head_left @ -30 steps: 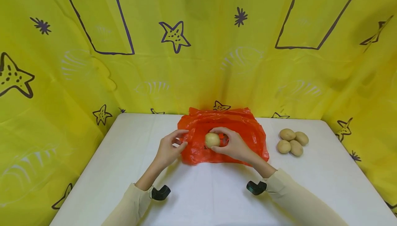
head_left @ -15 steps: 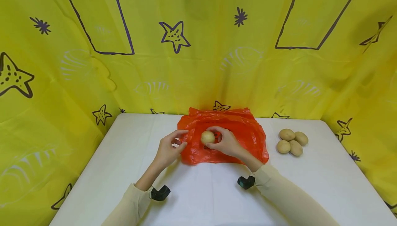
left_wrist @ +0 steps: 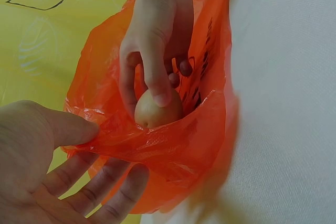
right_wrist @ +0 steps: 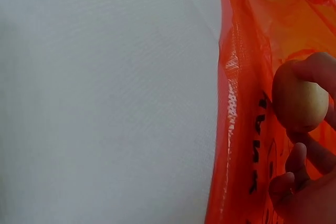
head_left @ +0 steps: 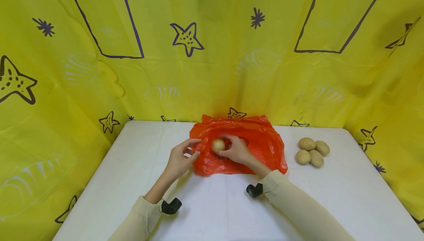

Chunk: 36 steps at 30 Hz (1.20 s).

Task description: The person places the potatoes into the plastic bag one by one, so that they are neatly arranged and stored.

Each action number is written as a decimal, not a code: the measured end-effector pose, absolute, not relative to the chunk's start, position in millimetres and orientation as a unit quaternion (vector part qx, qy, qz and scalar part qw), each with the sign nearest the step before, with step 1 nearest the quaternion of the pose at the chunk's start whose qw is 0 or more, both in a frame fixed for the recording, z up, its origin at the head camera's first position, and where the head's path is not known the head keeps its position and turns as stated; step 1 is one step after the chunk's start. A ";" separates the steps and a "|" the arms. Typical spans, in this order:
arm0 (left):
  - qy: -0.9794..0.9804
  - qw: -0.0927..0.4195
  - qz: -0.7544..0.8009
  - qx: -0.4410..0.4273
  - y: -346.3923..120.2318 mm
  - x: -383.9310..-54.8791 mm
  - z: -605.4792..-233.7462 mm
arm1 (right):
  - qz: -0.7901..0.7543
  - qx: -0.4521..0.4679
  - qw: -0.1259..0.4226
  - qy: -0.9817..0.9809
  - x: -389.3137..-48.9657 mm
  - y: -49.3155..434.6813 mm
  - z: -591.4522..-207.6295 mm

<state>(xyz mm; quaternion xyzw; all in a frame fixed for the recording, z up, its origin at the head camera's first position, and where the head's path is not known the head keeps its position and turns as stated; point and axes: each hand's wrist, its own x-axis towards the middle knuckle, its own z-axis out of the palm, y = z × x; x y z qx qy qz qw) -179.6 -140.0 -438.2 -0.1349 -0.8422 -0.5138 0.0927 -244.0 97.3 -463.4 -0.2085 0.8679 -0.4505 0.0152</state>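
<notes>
A red plastic bag (head_left: 261, 149) with dark printing lies on the white table, its mouth spread wide. My left hand (head_left: 180, 158) pinches the bag's left edge between thumb and fingers; in the left wrist view the thumb (left_wrist: 73, 129) lies over the rim. Within the mouth, my right hand (head_left: 236, 149) grips a potato (head_left: 218, 145) between thumb and fingertips. The right wrist view shows this potato (right_wrist: 299, 98) above the bag's printed side. To the bag's right, several more potatoes (head_left: 307, 143) lie in a cluster.
The white tabletop (head_left: 212, 208) extends in front of the bag and to both sides. Yellow curtains (head_left: 218, 79) with drawn stars hang behind and beside the table. A dark wrist camera (head_left: 171, 206) sits on the left sleeve, another dark camera (head_left: 254, 190) on the right.
My right hand has carried the potato leftward and slightly farther back, deeper into the bag's mouth. The left hand stays at the bag's edge.
</notes>
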 end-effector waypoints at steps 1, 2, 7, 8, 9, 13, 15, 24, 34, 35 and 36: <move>-0.842 0.093 -0.513 -0.135 -140.0 -179.9 -438.8 | -0.449 -0.207 0.015 0.869 -245.0 96.6 -464.2; -0.843 0.094 -0.513 -0.136 -140.1 -180.2 -439.5 | -0.449 -0.206 0.015 0.869 -246.0 95.9 -465.1; -0.842 0.094 -0.514 -0.135 -140.0 -180.1 -439.8 | -0.450 -0.208 0.013 0.869 -249.7 93.5 -468.8; -0.841 0.093 -0.515 -0.135 -139.9 -180.0 -439.7 | -0.448 -0.209 0.012 0.869 -250.0 92.9 -469.3; -0.841 0.092 -0.516 -0.134 -139.7 -179.9 -439.6 | -0.447 -0.209 0.011 0.870 -250.3 92.4 -469.6; -0.841 0.088 -0.517 -0.131 -139.3 -179.5 -439.5 | -0.442 -0.206 0.014 0.873 -250.9 90.6 -469.6; -0.841 0.088 -0.517 -0.131 -139.1 -179.3 -439.3 | -0.440 -0.204 0.016 0.874 -251.0 90.3 -469.0; -0.841 0.091 -0.518 -0.131 -139.2 -179.9 -439.6 | -0.445 -0.203 0.033 0.872 -252.1 89.8 -466.3; -0.839 0.092 -0.519 -0.132 -139.1 -179.6 -439.3 | -0.454 -0.200 0.046 0.867 -252.4 90.3 -466.7; -0.839 0.093 -0.519 -0.132 -139.1 -179.5 -439.4 | -0.455 -0.200 0.047 0.867 -252.3 90.3 -466.7; -0.839 0.093 -0.519 -0.132 -139.2 -179.8 -439.9 | -0.455 -0.200 0.047 0.866 -252.3 90.4 -466.7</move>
